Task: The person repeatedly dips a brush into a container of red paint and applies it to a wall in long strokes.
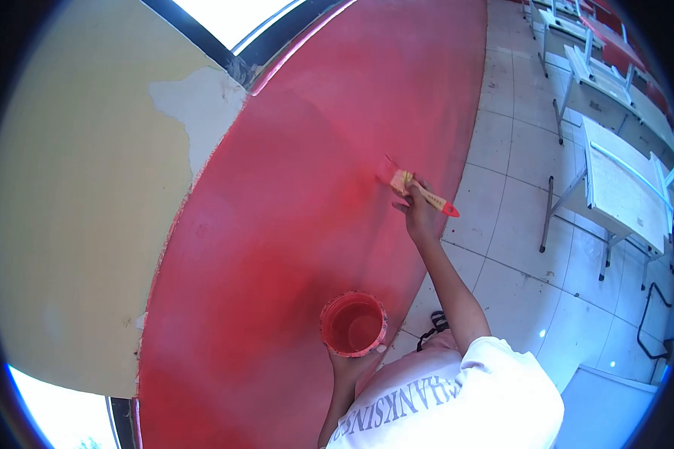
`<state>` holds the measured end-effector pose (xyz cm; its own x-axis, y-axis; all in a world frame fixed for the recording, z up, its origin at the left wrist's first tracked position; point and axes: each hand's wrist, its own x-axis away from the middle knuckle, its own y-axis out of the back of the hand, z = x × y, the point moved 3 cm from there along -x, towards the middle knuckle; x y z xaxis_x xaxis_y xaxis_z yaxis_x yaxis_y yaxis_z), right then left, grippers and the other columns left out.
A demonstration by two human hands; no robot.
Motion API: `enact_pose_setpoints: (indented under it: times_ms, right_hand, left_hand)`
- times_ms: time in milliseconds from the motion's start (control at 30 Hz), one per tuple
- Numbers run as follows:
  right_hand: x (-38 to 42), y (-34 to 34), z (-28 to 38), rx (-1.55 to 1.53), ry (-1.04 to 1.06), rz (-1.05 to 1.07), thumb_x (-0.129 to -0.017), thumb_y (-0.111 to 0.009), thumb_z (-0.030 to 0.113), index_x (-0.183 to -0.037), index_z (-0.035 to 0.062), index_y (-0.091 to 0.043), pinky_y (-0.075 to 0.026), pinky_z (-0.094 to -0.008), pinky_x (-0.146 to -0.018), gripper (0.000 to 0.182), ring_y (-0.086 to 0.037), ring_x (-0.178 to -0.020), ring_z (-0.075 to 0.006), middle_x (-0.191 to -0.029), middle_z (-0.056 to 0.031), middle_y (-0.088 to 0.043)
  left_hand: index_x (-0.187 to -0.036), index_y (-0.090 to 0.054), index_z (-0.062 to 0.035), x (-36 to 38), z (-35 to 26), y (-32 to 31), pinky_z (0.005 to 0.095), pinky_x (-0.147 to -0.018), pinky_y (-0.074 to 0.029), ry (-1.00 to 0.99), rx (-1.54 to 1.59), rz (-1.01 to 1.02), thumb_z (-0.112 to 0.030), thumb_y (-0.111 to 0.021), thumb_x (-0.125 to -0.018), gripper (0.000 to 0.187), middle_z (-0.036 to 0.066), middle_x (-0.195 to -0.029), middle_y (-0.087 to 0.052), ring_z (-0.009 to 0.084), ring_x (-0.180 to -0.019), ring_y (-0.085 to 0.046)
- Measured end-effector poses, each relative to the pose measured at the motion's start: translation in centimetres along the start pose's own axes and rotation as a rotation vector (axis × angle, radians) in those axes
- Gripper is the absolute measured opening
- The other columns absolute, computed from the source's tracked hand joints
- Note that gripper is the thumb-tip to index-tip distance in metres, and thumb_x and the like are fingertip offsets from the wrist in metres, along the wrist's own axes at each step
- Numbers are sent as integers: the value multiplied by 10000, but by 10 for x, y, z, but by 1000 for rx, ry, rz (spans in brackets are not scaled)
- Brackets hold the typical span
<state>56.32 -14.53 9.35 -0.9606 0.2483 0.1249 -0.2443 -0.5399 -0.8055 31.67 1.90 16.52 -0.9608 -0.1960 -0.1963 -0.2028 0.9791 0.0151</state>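
Paintbrush (436,200) in the head view sits in the right hand (421,215), whose fingers pinch it low on the wooden handle, close to the bristles (398,182). From that grip the bristles reach out to the upper left, towards the red wall (277,224), while the handle runs the other way, past the hand to the lower right, and ends in a red tip (450,210). A thin dark red streak (390,160) marks the wall just beyond the bristles; whether they touch the surface is hard to tell.

Below and to the left of that grip, the left hand (347,364) bears a red bucket (382,326) from its near side, the open mouth facing the camera and red paint (354,326) inside. Most of the left fingers are hidden behind the bucket, so I cannot tell whether they are spread or pressed together.

Left of both hands, the red meets a cream wall section (90,202) along a rough edge. Right of the brush grip lie pale floor tiles (528,224), with desks (629,187) farther right. A white shirt (464,400) fills the space below the right arm.
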Motion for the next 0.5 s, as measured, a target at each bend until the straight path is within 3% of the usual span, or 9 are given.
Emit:
enact_pose_setpoints:
  times_ms: [200,267,367,500]
  right_hand:
    - [-1,105,-43,231,-5,-123,-824,-556,156,-1177,56,-455,-541,-291,-593,380,-602,-825,-167,-1015,-72,-550]
    - [-2,108,-33,296,47,-162,-825,-559,150,-1163,50,-467,-542,-273,-574,364,-601,-819,-158,-1016,-73,-550]
    - [9,64,27,276,148,-113,-831,-575,173,-1132,32,-492,-554,-267,-571,342,-589,-850,-145,-1040,-79,-530]
    - [28,-86,127,87,301,101,-817,-593,177,-1146,52,-466,-545,-264,-557,374,-605,-850,-154,-1003,-80,-544]
  left_hand:
    - [-1238,-394,-58,5,-4,-1,361,-863,-463,25,-33,36,-188,-860,-505,878,92,-1165,-515,216,-1056,-526]
    - [-1243,-383,-61,3,-6,-4,362,-865,-459,24,-19,52,-195,-867,-512,888,94,-1185,-498,214,-1069,-515]
    - [-1243,-384,-60,3,3,-1,357,-858,-465,11,5,40,-195,-867,-513,885,92,-1178,-504,211,-1057,-522]
    - [-1239,-405,-58,4,-5,-1,357,-861,-468,18,24,6,-203,-855,-504,873,82,-1144,-533,217,-1039,-540]
